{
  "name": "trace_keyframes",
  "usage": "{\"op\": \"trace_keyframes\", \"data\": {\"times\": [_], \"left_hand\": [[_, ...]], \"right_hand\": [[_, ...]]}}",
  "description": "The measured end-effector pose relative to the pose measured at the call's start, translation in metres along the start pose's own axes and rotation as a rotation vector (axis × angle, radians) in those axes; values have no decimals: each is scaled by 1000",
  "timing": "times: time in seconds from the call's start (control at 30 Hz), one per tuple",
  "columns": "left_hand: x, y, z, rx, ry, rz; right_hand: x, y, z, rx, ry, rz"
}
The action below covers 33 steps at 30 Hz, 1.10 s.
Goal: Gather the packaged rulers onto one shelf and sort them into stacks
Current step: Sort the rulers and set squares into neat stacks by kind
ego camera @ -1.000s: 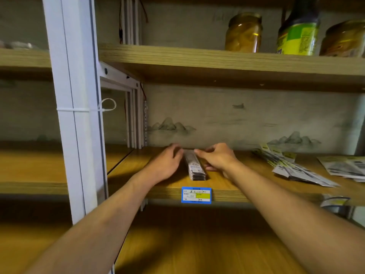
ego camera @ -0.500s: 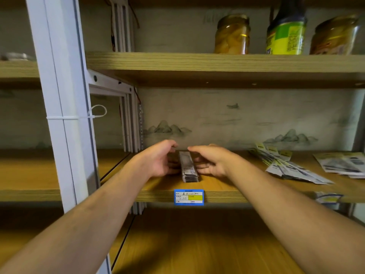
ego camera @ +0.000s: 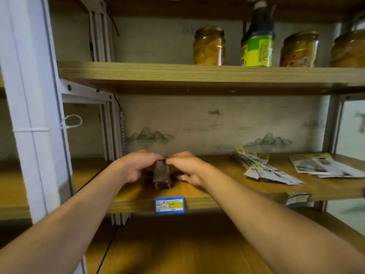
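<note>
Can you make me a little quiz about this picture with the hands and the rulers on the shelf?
1. True or false: both hands, the left hand and the right hand, are at the dark stack of rulers.
2. What stands on the upper shelf? A) glass jars and a dark bottle B) books C) shoes
3. Fill in: the blue and yellow price tag is fixed to the shelf's front edge, just ___ the dark stack.

Key: 1 true; 2 A; 3 below. Bonus: more loose ruler packs lie to the right on the same shelf.
</note>
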<state>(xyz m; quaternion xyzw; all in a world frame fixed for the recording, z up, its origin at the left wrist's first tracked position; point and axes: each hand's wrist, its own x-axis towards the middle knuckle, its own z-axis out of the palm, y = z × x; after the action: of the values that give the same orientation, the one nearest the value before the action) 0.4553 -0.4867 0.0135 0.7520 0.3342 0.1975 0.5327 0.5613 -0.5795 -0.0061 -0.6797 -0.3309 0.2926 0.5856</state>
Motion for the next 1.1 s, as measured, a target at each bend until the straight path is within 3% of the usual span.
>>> {"op": "trace_keyframes", "data": {"times": [0.17, 0.37, 0.53, 0.73, 0.83, 0.97, 1.1], "left_hand": [[1, 23, 9, 448, 144, 244], [-14, 60, 86, 617, -22, 469], [-9, 61, 176, 566, -131, 430], [7, 65, 266, 522, 108, 414], [11, 62, 277, 461, 193, 381], [9, 60, 272, 182, 184, 323], [7, 59, 275, 207, 169, 323]], "right_hand": [[-23, -16, -80, -677, 288, -290], [-57, -4, -207, -1052, 419, -163], [-74, 26, -274, -952, 379, -57], [-58, 40, -297, -968, 236, -25], [-44, 47, -306, -857, 218, -60], [-40, 61, -317, -629, 225, -109], [-39, 72, -322, -425, 280, -204]]}}
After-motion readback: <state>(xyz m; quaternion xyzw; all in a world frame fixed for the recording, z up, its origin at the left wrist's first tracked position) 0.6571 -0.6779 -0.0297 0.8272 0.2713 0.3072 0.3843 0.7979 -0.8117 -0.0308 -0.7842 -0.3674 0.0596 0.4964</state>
